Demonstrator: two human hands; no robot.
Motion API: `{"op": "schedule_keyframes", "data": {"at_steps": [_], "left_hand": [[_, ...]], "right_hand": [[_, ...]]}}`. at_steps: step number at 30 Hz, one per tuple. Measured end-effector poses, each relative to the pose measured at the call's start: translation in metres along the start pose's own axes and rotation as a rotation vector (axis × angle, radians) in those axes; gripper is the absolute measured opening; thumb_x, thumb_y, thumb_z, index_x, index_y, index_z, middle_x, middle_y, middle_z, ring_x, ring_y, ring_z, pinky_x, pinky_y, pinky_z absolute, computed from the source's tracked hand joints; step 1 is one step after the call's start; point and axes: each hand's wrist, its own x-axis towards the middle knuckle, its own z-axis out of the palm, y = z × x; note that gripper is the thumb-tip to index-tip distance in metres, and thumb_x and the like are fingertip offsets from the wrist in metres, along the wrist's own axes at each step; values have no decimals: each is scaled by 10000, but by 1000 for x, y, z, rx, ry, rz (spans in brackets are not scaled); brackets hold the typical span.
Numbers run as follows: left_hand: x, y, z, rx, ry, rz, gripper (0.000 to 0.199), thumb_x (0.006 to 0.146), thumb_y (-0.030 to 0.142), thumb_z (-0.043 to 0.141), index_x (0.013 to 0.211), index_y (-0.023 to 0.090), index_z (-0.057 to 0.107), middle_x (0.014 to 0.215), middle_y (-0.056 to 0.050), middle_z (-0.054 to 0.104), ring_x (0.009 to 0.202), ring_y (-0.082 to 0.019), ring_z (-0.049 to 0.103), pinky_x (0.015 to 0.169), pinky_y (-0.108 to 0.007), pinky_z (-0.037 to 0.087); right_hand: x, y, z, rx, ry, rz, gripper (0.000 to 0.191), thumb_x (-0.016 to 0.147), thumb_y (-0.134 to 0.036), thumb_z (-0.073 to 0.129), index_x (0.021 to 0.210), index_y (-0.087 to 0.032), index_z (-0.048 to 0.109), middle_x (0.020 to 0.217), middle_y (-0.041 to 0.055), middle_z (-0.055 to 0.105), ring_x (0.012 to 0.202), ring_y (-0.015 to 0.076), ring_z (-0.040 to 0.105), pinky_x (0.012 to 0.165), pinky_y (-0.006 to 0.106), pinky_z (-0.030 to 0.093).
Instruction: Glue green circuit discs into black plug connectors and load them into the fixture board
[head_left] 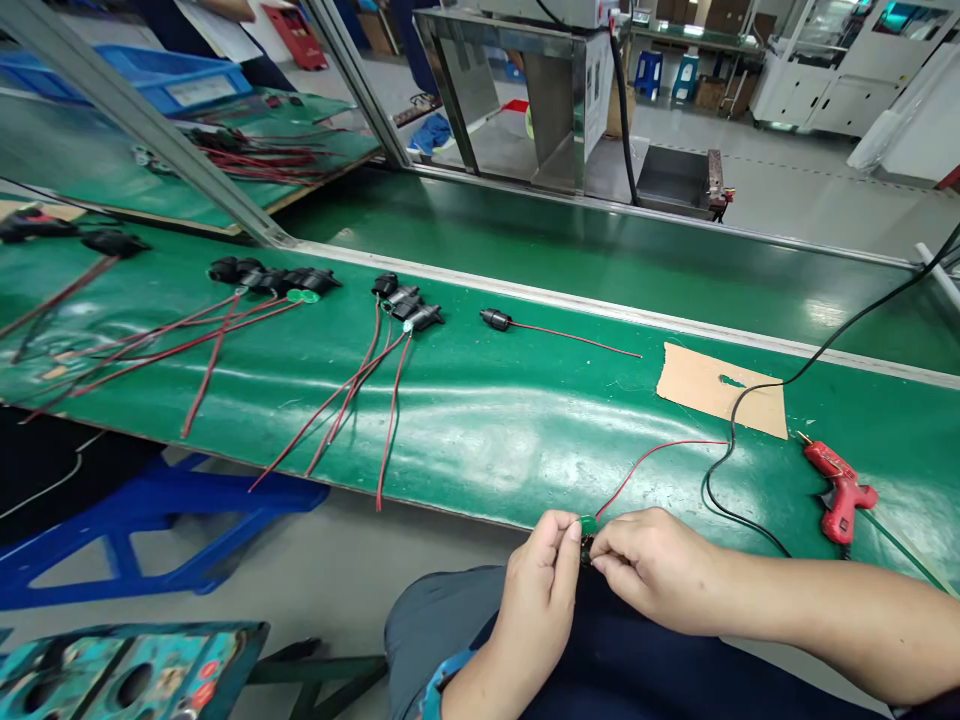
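Observation:
My left hand (546, 570) pinches a small green circuit board (589, 524) between thumb and fingertips, just off the bench's front edge. A thin red wire (643, 458) runs from the board up onto the green mat. Right beside it, the closed fingers of my right hand (649, 562) meet at a small dark part (586, 550) under the board. Fingertips cover much of that part, so its kind does not show. A red glue gun (836, 490) with a green stick or cord behind it lies right of my hands, its nozzle toward the cardboard piece (720, 390).
Black connector housings with red wires lie in groups along the green bench (480, 440): one single housing (496, 319), a middle group (409, 303), a left group (274, 278). A black cable (847, 330) crosses the right side. A metal rail (525, 292) borders the back. A blue stool (150, 540) stands below left.

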Motion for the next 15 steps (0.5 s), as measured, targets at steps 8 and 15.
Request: {"op": "schedule_keyframes", "data": {"at_steps": [8,15], "left_hand": [[11,-9,15,24,107,102,263,1032,366,391,890,228,564,708,-9,626,614,-174,604,595,-272,444],[13,-24,31,118,126,164,301,1035,365,315,906,233,552,815,-101,674,750,-239,660,686,-348,473]], "right_hand": [[20,15,23,-142,79,198,242,892,-79,533,680,-183,586,643,-1,630,574,138,548,587,249,358],[14,53,54,-103,172,201,313,953,-232,417,672,-210,553,635,40,652,568,200,613,571,291,390]]}}
